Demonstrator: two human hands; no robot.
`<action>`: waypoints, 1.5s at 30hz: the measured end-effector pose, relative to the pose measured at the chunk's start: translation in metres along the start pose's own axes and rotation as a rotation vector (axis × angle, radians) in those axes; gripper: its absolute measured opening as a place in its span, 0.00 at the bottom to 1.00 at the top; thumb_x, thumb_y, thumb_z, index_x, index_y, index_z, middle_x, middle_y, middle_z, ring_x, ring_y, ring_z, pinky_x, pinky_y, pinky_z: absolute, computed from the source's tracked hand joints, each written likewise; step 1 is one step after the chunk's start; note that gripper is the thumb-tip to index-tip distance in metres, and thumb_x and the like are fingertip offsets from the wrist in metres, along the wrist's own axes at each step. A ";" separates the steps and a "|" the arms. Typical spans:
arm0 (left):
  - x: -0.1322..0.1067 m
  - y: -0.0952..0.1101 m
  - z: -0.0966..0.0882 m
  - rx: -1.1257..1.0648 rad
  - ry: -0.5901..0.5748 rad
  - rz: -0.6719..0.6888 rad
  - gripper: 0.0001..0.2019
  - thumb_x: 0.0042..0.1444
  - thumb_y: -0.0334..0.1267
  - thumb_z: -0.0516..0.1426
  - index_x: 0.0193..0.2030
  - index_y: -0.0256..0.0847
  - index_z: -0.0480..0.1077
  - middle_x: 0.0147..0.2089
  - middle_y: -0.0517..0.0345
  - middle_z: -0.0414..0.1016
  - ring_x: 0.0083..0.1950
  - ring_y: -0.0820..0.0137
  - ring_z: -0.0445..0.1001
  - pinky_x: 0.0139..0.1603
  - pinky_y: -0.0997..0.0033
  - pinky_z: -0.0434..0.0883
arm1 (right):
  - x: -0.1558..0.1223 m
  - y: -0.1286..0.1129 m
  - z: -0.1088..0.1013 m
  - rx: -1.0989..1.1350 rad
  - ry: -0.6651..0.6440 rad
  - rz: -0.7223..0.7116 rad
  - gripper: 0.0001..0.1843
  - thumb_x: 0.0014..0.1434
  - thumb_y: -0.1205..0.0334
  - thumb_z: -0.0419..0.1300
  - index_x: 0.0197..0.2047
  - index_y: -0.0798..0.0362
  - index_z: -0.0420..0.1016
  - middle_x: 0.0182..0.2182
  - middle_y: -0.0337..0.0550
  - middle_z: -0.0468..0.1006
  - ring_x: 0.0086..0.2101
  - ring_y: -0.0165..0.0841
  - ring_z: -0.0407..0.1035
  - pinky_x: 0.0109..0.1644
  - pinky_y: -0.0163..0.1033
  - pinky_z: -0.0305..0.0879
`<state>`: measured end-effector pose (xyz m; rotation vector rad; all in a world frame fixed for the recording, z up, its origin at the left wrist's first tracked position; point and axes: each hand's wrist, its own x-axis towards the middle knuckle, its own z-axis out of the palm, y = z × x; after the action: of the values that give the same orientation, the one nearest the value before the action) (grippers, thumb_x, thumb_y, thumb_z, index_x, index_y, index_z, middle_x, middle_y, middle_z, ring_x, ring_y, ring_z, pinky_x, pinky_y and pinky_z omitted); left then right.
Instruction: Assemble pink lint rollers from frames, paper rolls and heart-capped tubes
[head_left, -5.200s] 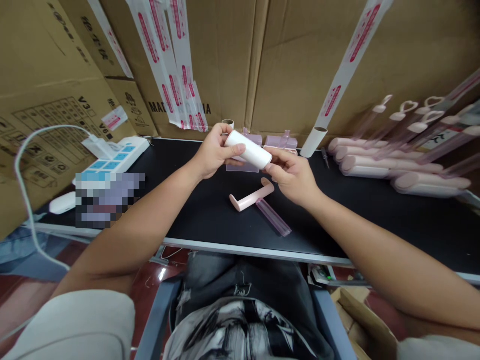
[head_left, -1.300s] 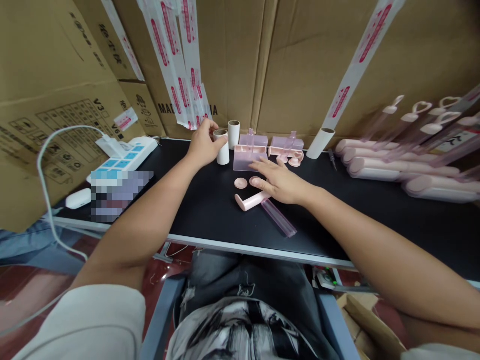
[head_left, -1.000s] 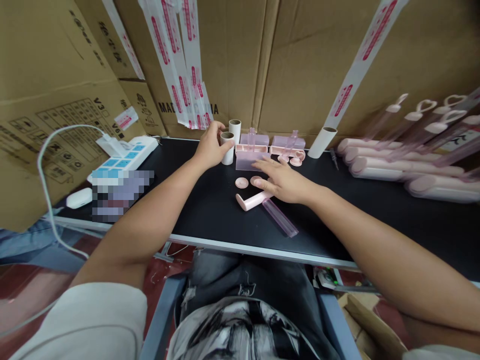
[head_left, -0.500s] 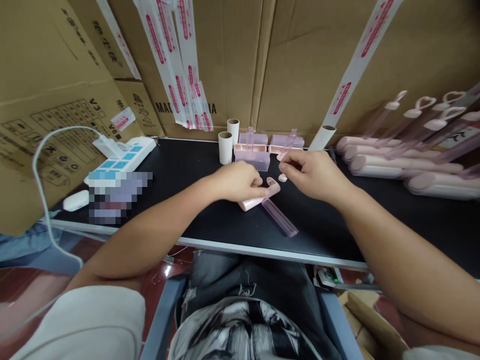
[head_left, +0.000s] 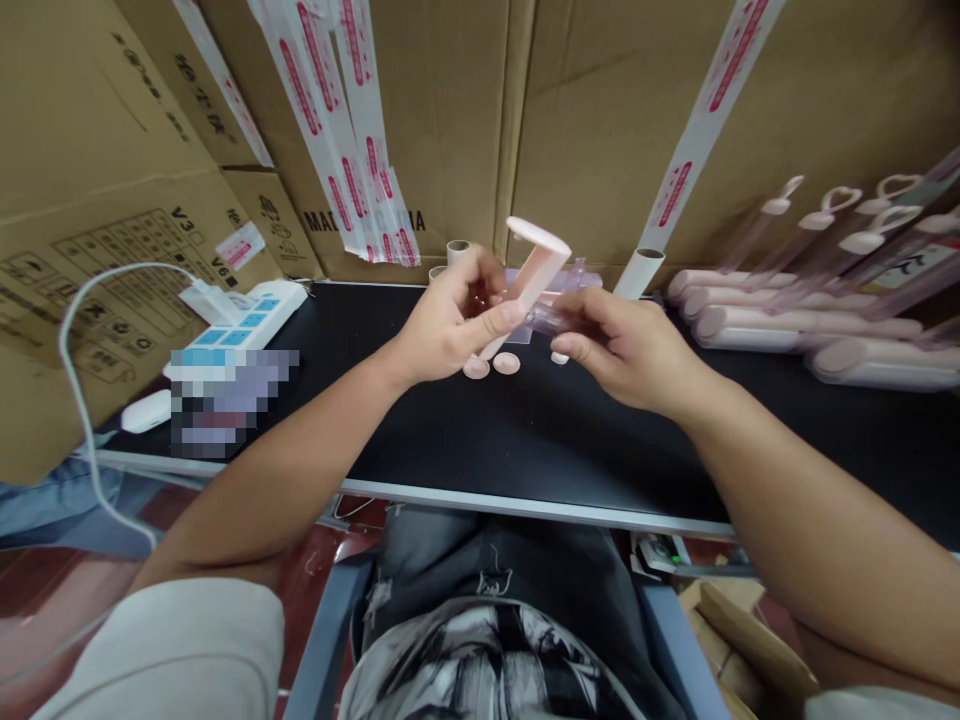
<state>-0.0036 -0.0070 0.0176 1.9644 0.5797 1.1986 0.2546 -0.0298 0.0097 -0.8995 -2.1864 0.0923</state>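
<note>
My left hand [head_left: 457, 325] is closed around a pale pink plastic case [head_left: 534, 272], raised above the black table with its hollow side showing and a flat rounded end at the top. Close to it, my right hand [head_left: 626, 345] pinches a translucent purple plastic piece [head_left: 546, 318], partly covered by the fingers. Below the hands lie small pink oval caps: one [head_left: 476, 368] at the left, another [head_left: 507, 363] beside it, and a third, paler piece [head_left: 559, 357] by my right thumb. More purple and pink parts behind the hands are mostly hidden.
Finished-looking pink and purple tubes with heart loops [head_left: 802, 320] lie at the right. A white cardboard tube [head_left: 639, 274] leans at the back, near the cardboard wall [head_left: 600, 120]. A power strip [head_left: 247, 322] with a white cable lies at the left.
My left hand has lifted the pink case off the table and tilted it up. The purple strip has left the table and is now in my right hand, which has come down slightly.
</note>
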 end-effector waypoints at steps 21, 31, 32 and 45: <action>-0.003 -0.008 0.007 -0.603 -0.487 -0.380 0.25 0.65 0.57 0.68 0.56 0.43 0.69 0.32 0.59 0.80 0.27 0.69 0.79 0.29 0.69 0.77 | 0.005 0.023 0.021 0.141 -0.034 -0.337 0.16 0.80 0.48 0.53 0.50 0.49 0.75 0.42 0.46 0.84 0.41 0.39 0.75 0.48 0.43 0.66; -0.004 -0.007 0.020 -0.592 -0.288 -0.279 0.27 0.62 0.59 0.70 0.55 0.42 0.70 0.27 0.65 0.75 0.25 0.74 0.74 0.26 0.74 0.71 | 0.006 0.018 0.008 0.037 0.063 -0.284 0.21 0.79 0.43 0.54 0.55 0.49 0.80 0.42 0.48 0.85 0.41 0.41 0.76 0.47 0.45 0.68; -0.004 -0.006 0.021 -0.596 -0.286 -0.263 0.27 0.62 0.59 0.70 0.54 0.42 0.70 0.27 0.65 0.75 0.24 0.74 0.73 0.25 0.74 0.70 | 0.006 0.015 0.006 0.027 0.069 -0.279 0.21 0.79 0.43 0.54 0.56 0.49 0.80 0.42 0.48 0.86 0.41 0.42 0.77 0.47 0.45 0.69; 0.005 0.012 -0.049 -0.172 0.094 -0.006 0.19 0.69 0.63 0.58 0.56 0.55 0.69 0.28 0.66 0.72 0.23 0.71 0.72 0.24 0.69 0.71 | 0.010 0.053 -0.043 0.041 0.543 0.010 0.26 0.75 0.33 0.55 0.53 0.47 0.77 0.40 0.52 0.81 0.37 0.42 0.72 0.43 0.49 0.69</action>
<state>-0.0448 0.0069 0.0438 1.7685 0.5121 1.2985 0.3099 0.0074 0.0291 -0.8001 -1.6690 -0.0935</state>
